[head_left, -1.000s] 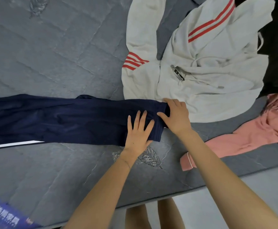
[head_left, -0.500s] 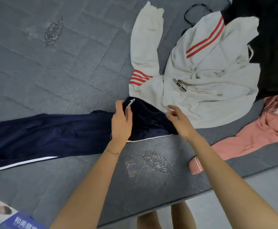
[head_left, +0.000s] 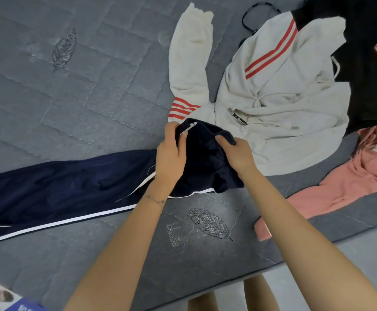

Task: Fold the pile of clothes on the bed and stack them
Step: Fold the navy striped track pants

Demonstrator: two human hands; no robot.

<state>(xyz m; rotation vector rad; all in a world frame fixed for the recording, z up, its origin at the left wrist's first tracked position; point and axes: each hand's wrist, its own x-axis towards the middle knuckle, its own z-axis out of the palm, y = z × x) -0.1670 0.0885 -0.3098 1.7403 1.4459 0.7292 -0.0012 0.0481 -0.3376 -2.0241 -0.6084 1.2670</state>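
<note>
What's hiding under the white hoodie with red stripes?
The white hoodie with red stripes lies on the grey quilted mattress, its right edge over black cloth. Anything else beneath is covered.

A bedroom – quilted grey mattress (head_left: 93, 104) strewn with clothes (head_left: 284, 104)

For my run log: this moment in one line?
folding navy pants | left hand: grips bunched end | right hand: grips bunched end | white hoodie, pink top: unfolded

On the mattress (head_left: 93, 90), trousers (head_left: 59, 182) lie left of the hoodie (head_left: 290, 122).
</note>
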